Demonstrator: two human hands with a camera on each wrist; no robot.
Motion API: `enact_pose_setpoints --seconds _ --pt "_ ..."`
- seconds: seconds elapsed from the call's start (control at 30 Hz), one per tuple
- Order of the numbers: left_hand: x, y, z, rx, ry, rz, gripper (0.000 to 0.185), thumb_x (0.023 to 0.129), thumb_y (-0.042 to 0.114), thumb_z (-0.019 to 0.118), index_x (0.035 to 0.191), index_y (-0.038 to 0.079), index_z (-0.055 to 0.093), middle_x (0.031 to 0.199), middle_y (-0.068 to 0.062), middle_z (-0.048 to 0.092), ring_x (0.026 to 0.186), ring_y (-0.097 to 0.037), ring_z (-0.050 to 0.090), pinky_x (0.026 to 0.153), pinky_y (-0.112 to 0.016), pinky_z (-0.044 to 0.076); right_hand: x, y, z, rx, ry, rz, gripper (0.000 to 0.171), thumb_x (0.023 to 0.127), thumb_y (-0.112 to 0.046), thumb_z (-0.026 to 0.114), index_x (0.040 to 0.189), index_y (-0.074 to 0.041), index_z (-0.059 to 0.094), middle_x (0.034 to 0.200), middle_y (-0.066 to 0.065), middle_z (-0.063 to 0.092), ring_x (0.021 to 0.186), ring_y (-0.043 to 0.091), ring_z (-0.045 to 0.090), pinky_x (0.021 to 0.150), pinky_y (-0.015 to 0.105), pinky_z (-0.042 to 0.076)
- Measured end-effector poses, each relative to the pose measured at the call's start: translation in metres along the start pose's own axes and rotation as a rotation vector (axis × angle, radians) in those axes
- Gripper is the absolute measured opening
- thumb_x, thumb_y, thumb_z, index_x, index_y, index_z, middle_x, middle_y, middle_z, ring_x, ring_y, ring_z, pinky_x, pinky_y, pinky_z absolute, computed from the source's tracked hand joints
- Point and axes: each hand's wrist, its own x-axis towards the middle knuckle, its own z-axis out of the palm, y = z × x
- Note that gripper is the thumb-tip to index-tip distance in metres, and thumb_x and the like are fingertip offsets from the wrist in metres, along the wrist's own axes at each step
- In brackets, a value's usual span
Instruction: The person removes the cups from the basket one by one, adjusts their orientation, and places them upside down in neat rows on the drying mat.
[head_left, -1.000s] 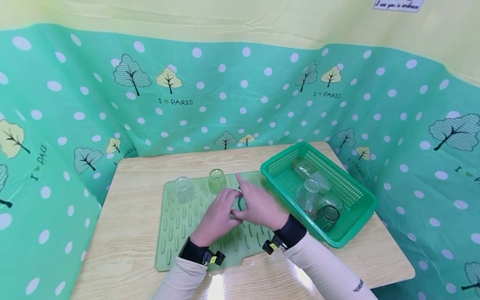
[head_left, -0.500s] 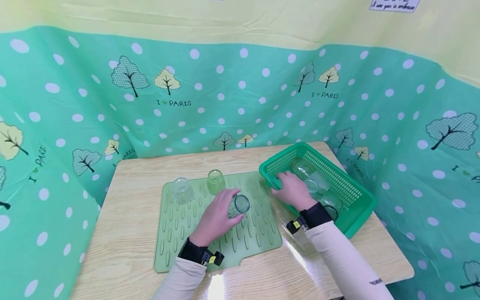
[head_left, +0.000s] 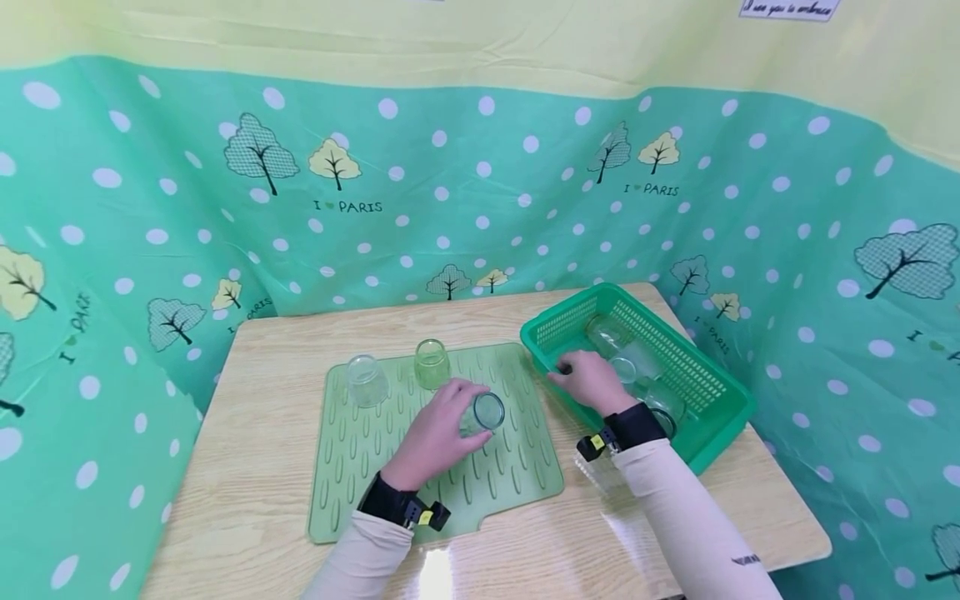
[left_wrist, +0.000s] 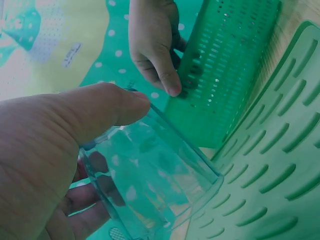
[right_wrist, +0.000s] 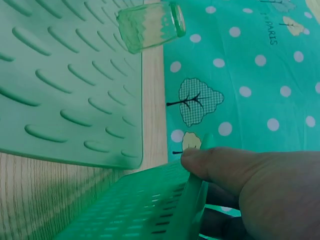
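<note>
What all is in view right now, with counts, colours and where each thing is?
Table: one, light wood, under everything.
Drying mat: one, pale green, ribbed, on the table's middle.
Upturned glasses: two at the mat's far edge, a clear one and a green-tinted one.
Held glass: one, clear, tilted above the mat.
Basket: one, green, perforated, on the table's right side.
Glasses in basket: several, clear, lying jumbled; exact count unclear.
Backdrop cloth: one, green with white dots and trees, behind the table.
Left hand: grips the held glass.
Right hand: grips the basket's near rim.
</note>
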Motion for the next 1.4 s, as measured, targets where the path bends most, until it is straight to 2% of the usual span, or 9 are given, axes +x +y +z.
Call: enact_pose_setpoints --seconds 0.1,0.23,0.47,0.77,1.0,1.23,1.4 --pt "0.001 0.001 0.001 0.007 0.002 0.004 0.066 0.085 0.028 0.087 0.142 0.016 0.057 0.134 -0.003 0.057 0.125 -0.02 0.056 0.106 -0.04 0.053 0.001 0.005 0.001 0.021 -0.008 0.011 0.022 0.096 -0.03 0.074 0.086 -0.012 0.07 0.09 0.004 0.071 0.072 0.018 0.06 0.065 0.036 0.05" --pt "0.001 0.002 0.003 0.028 0.025 0.006 0.066 0.084 0.028 0.087 0.142 0.015 0.057 0.136 -0.004 0.057 0.128 -0.023 0.054 0.108 -0.043 0.051 0.002 0.01 0.001 0.04 -0.026 0.017 0.021 0.098 -0.03 0.073 0.096 -0.009 0.074 0.099 0.008 0.074 0.079 0.021 0.064 0.069 0.04 0.054" --pt "0.003 0.001 0.005 0.026 0.05 -0.015 0.066 0.084 0.027 0.087 0.142 0.013 0.057 0.137 -0.006 0.058 0.129 -0.025 0.053 0.108 -0.045 0.05 0.003 0.016 0.001 0.076 -0.045 0.042 0.024 0.099 -0.031 0.071 0.105 -0.009 0.076 0.105 0.01 0.074 0.086 0.023 0.068 0.073 0.041 0.056" --pt "0.009 -0.003 0.013 0.023 0.053 -0.055 0.067 0.084 0.027 0.087 0.141 0.013 0.055 0.137 -0.006 0.057 0.128 -0.023 0.055 0.106 -0.044 0.052 0.003 0.019 0.004 0.108 -0.067 0.054 0.034 0.1 -0.032 0.069 0.12 -0.004 0.073 0.114 0.015 0.073 0.098 0.03 0.069 0.08 0.046 0.058" --pt "0.017 -0.003 0.017 0.021 0.063 -0.066 0.066 0.084 0.026 0.087 0.14 0.011 0.055 0.136 -0.006 0.058 0.127 -0.024 0.055 0.107 -0.043 0.051 0.005 0.018 0.003 0.146 -0.076 0.064 0.038 0.1 -0.033 0.07 0.122 -0.003 0.072 0.115 0.015 0.072 0.101 0.031 0.068 0.082 0.047 0.058" --pt "0.036 -0.005 0.021 0.024 0.093 -0.111 0.061 0.085 0.022 0.085 0.137 0.009 0.055 0.133 -0.007 0.059 0.122 -0.024 0.053 0.103 -0.041 0.052 0.005 0.019 0.004 0.172 -0.08 0.047 0.026 0.1 -0.032 0.07 0.106 -0.007 0.073 0.099 0.008 0.071 0.078 0.022 0.059 0.067 0.037 0.048" --pt "0.052 -0.008 0.027 0.018 0.117 -0.147 0.061 0.086 0.024 0.084 0.137 0.008 0.055 0.133 -0.009 0.059 0.123 -0.026 0.055 0.105 -0.043 0.051 0.004 0.019 0.004 0.176 -0.081 0.056 0.029 0.099 -0.032 0.071 0.112 -0.006 0.073 0.101 0.007 0.071 0.081 0.02 0.061 0.07 0.036 0.05"
